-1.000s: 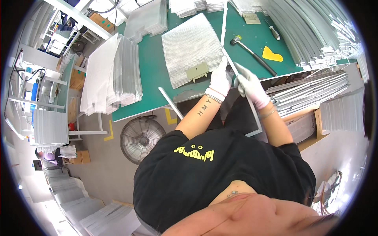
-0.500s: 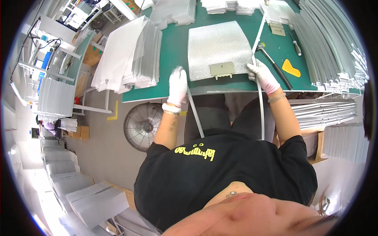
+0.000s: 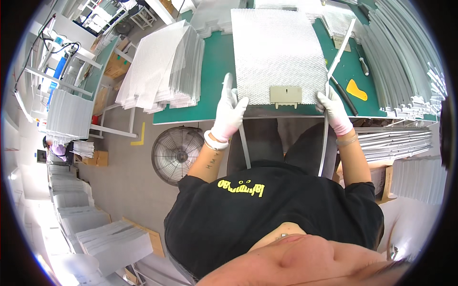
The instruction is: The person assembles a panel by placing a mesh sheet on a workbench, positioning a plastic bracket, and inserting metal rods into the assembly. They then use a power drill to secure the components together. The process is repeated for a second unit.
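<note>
A silvery mesh panel (image 3: 279,52) with a beige latch-like piece (image 3: 286,96) at its near edge appears raised over the green table in front of me. My left hand (image 3: 230,112), gloved in white, is at its near left corner, thumb over the edge, index finger stretched along the side. A thin pale strip (image 3: 244,145) runs from below that hand to my lap. At the near right corner my right hand (image 3: 334,109), also gloved, is closed around a long white strip (image 3: 342,49), which passes down to my lap; its fingertips touch the panel.
Stacked mesh sheets (image 3: 160,66) lie left on the green table (image 3: 217,52). To the right are a hammer (image 3: 344,95), a yellow scraper (image 3: 356,90), a screwdriver (image 3: 364,66) and tall stacked panels (image 3: 398,62). A floor fan (image 3: 179,155) stands below the table.
The mesh panel looks larger and nearer, apparently lifted and shifted right. My left hand has come in to its corner. My right hand has moved slightly right and down with the strip.
</note>
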`<action>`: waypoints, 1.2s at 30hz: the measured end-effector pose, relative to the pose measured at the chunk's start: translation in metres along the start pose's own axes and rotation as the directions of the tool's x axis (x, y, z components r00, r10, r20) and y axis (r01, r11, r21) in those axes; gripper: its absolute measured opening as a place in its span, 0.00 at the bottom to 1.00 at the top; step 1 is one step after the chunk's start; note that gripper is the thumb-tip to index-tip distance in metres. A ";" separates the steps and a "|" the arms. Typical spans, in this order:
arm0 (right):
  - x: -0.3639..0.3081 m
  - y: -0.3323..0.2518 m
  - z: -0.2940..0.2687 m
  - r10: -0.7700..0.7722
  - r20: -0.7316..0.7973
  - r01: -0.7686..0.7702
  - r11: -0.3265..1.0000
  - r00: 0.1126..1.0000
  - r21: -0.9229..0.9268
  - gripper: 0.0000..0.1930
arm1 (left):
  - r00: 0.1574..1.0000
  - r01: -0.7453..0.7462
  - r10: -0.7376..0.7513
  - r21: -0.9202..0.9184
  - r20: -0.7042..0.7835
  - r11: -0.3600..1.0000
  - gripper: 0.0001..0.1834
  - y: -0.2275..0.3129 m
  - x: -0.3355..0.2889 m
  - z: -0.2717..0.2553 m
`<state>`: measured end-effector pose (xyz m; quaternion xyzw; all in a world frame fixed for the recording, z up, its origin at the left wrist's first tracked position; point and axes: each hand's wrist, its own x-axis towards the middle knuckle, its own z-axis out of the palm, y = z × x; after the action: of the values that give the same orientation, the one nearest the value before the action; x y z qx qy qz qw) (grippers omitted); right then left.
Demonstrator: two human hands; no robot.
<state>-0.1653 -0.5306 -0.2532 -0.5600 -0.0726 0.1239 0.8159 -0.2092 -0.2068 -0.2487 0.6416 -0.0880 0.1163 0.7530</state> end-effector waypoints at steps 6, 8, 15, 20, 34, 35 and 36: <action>-0.021 -0.016 0.014 -0.058 0.011 0.058 0.997 0.998 -0.054 0.19 | 0.996 0.058 -0.051 0.111 -0.066 0.992 0.43 0.037 -0.020 0.008; -0.026 -0.023 0.026 -0.080 -0.016 0.078 0.990 0.997 -0.116 0.24 | 0.969 0.210 -0.236 -0.263 -0.069 0.942 0.28 0.050 -0.026 0.006; -0.035 -0.045 0.058 -0.129 0.173 0.147 0.985 0.976 -0.093 0.34 | 0.910 -0.384 0.409 0.521 0.071 0.762 0.17 0.043 -0.069 -0.041; -0.033 -0.058 0.076 -0.294 0.250 0.364 0.879 0.922 -0.307 0.29 | 0.961 -0.205 0.191 -0.053 -0.199 0.977 0.28 0.052 -0.084 -0.039; 0.039 -0.139 0.084 -0.682 0.102 0.645 0.619 0.725 -0.449 0.14 | 0.922 -0.369 0.363 0.020 0.132 0.929 0.39 0.124 0.069 -0.024; 0.042 -0.141 0.088 -0.706 0.090 0.673 0.617 0.702 -0.407 0.13 | 0.920 -0.368 0.376 -0.086 0.112 0.926 0.38 0.116 0.080 -0.025; 0.043 -0.143 0.090 -0.723 0.063 0.688 0.622 0.688 -0.373 0.14 | 0.917 -0.366 0.387 -0.190 0.091 0.911 0.36 0.096 0.092 -0.030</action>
<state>-0.1302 -0.4861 -0.0884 -0.6335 -0.2704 -0.2480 0.6812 -0.1490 -0.1569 -0.1368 0.5523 -0.2672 0.2108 0.7610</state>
